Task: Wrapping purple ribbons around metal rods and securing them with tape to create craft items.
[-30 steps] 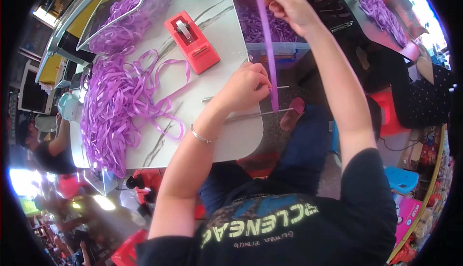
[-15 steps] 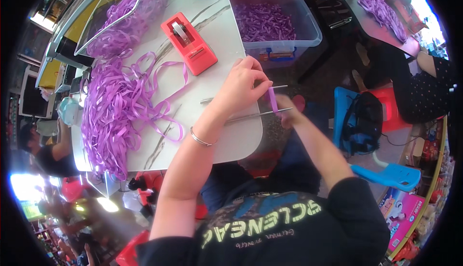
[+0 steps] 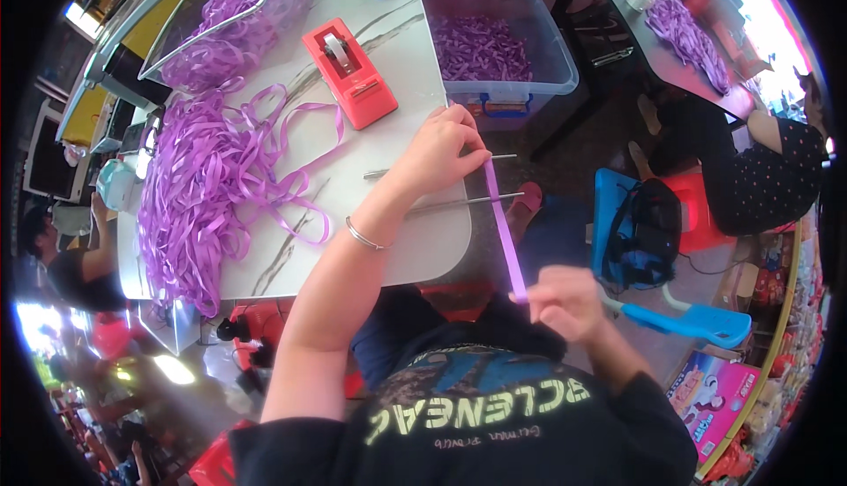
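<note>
1. From where I stand, the left hand (image 3: 448,153) has its grip pinched on one end of a purple ribbon (image 3: 508,244)
2. The right hand (image 3: 565,299) has its grip clamped on the other
3. The ribbon crosses metal rods (image 3: 468,201) jutting off the bench (image 3: 415,252)
4. A ribbon heap (image 3: 198,195) lies left

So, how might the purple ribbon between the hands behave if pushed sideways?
The ribbon would probably bend easily, being a thin strip. Pinched by the left hand and right hand, it would likely bow rather than slide away.
</note>
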Tool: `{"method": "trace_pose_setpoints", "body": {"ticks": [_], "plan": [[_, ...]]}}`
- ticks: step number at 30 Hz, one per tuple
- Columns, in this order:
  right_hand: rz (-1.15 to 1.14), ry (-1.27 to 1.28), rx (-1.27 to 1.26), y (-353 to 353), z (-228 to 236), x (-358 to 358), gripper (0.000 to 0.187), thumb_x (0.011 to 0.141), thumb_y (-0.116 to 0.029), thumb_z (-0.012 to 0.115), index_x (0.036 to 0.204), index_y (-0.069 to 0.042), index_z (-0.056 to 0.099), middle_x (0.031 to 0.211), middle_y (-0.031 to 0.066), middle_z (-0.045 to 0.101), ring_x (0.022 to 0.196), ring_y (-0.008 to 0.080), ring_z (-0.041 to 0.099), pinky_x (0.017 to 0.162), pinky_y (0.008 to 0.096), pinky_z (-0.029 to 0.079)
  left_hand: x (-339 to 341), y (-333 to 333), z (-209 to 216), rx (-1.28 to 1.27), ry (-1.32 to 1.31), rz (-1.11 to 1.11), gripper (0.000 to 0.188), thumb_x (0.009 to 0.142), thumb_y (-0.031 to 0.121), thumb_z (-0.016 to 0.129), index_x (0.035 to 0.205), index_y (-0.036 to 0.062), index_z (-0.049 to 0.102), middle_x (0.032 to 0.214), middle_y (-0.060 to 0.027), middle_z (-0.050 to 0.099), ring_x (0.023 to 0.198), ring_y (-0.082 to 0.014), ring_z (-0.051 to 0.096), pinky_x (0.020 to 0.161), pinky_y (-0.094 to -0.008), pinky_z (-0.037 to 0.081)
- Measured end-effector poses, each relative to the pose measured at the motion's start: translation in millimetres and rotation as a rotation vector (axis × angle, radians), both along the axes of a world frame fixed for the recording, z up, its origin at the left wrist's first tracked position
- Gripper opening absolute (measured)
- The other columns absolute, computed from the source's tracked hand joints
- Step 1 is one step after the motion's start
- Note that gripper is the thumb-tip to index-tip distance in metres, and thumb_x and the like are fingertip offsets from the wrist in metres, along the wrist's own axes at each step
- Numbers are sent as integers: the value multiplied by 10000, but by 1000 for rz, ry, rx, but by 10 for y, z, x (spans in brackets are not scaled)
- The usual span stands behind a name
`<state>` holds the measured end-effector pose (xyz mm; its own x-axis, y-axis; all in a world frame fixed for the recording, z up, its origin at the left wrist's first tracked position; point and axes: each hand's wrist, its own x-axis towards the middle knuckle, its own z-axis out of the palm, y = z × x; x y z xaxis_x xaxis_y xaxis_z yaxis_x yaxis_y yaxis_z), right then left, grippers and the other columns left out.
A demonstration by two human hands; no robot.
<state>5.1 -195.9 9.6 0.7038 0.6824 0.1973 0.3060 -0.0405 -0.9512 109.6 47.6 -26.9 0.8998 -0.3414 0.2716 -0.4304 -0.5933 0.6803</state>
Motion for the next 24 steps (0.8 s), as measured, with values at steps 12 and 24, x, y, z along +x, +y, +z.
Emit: {"method": "trace_pose_setpoints", "body": {"ticks": [12,24], "plan": [[-209,400,43,748,-180,1725,245,888,-253,517,918,-44,640,601,-68,479,532,-5,380,478,159,264,67,-30,7,-139,6,84,132,761,113,567,762,-19,572,805,-127,516,775,-271,509,695,-345,412],[-385,789,51,590,-1114,1170,195,840,-254,578,927,-88,630,756,-40,572,621,29,488,503,157,325,-25,-29,9,-49,-85,65,152,766,172,603,750,26,642,841,-94,521,835,-249,495,698,-331,421]]}}
